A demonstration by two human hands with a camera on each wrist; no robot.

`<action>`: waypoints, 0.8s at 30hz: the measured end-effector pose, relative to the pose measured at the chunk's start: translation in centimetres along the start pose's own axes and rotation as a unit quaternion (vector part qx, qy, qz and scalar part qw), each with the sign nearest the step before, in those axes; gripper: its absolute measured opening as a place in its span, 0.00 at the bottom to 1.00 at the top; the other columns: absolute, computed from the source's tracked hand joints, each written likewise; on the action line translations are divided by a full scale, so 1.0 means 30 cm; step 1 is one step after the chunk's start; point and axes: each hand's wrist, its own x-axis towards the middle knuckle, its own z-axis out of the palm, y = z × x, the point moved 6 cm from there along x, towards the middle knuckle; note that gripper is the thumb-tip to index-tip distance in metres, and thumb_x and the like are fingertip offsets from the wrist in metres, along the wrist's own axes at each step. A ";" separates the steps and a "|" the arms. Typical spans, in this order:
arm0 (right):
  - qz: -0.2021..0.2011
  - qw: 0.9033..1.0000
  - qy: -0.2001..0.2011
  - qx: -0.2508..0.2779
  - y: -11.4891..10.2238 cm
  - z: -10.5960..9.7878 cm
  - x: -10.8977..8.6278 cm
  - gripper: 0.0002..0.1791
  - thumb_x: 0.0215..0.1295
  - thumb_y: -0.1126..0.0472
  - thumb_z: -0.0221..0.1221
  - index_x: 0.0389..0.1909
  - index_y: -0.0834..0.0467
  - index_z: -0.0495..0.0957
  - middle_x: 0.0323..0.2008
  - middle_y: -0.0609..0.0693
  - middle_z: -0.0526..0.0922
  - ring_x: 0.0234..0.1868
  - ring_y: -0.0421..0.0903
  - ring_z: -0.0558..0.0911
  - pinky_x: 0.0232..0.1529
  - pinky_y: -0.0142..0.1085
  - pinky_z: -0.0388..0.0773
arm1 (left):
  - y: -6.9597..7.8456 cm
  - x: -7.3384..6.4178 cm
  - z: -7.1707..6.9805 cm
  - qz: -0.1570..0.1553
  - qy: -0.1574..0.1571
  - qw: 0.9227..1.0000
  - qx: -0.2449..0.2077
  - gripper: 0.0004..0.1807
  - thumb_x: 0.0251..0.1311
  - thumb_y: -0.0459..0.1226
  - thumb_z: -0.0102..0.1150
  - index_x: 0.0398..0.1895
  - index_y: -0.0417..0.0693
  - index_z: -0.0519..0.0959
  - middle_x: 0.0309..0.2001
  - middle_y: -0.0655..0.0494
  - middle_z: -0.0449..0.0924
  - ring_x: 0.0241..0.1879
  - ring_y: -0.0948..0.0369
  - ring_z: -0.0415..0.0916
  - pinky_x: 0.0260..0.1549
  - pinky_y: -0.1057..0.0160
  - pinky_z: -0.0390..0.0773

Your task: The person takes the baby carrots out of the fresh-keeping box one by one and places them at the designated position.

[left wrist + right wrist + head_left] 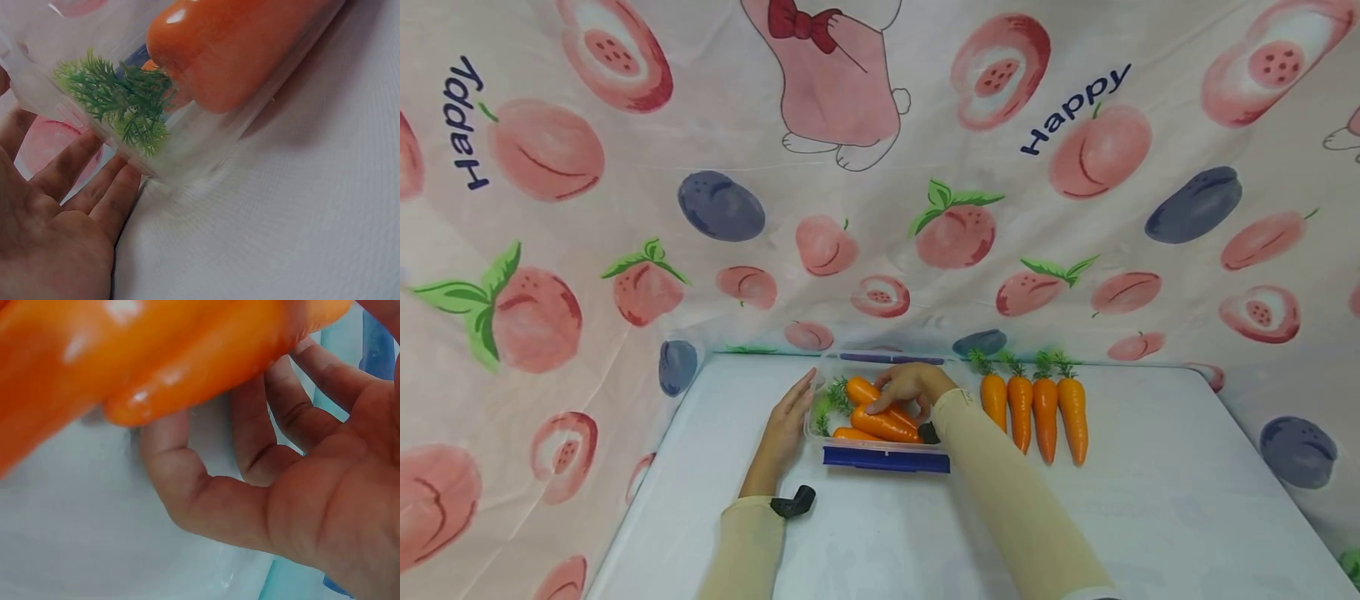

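Note:
A clear plastic box (880, 447) with blue latch flaps holds several orange carrots (880, 423), their green feathery tops (826, 408) toward its left end. My right hand (919, 383) reaches inside over them. In the right wrist view, the curled fingers of that hand (300, 469) grip a carrot (212, 375) from its side, with other carrots close against it. Along the box's left outer wall rests my left hand (786, 421). Seen from the left wrist, the fingers of this hand (69, 212) are fairly straight, fingertips touching the clear plastic.
To the right of the box, several more carrots (1021, 408) lie side by side on the white table (1150, 500), tops pointing away. A blue flap (886, 459) hangs out along the box's front. Behind the table rises a fruit-printed cloth (880, 217).

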 end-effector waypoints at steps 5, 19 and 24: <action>-0.002 1.000 -0.006 -0.015 0.006 0.001 0.006 0.44 0.48 0.48 0.80 0.67 0.53 0.73 0.60 0.56 0.77 0.57 0.57 0.77 0.51 0.58 0.83 | -0.004 0.001 0.001 0.002 -0.001 1.000 -0.002 0.27 0.80 0.49 0.43 0.79 0.62 0.63 0.80 0.56 0.56 0.81 0.51 0.50 0.79 0.46 0.52; -0.026 0.997 -0.023 -0.062 0.020 -0.020 0.013 0.46 0.56 0.44 0.74 0.72 0.56 0.68 0.63 0.57 0.75 0.61 0.59 0.77 0.58 0.64 0.80 | -0.009 0.000 0.001 0.004 -0.007 1.000 -0.011 0.27 0.79 0.52 0.44 0.78 0.66 0.64 0.80 0.59 0.56 0.81 0.54 0.50 0.79 0.49 0.53; -0.034 0.997 -0.043 -0.045 0.024 -0.017 0.013 0.35 0.60 0.46 0.73 0.63 0.57 0.74 0.56 0.57 0.79 0.56 0.57 0.80 0.54 0.63 0.82 | -0.010 0.000 -0.001 0.013 -0.003 1.000 -0.005 0.27 0.79 0.51 0.44 0.78 0.65 0.64 0.80 0.55 0.57 0.81 0.52 0.51 0.79 0.48 0.54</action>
